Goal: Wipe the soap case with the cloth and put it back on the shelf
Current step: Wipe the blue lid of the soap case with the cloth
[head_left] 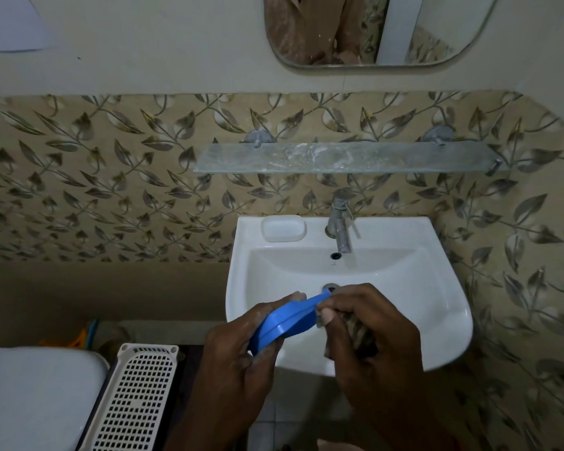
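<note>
Room: leaf-patterned tiled wall, white sink (437, 320) below a bare glass shelf (349, 156).
Left hand (241, 346): my grip closes around the blue soap case (285, 322), tilted above the basin.
Right hand (372, 327): my grip presses the bunched cloth (360, 333) against the case's end.
Surroundings: tap (339, 222), white soap dish (284, 228), perforated basket (134, 398).
</note>
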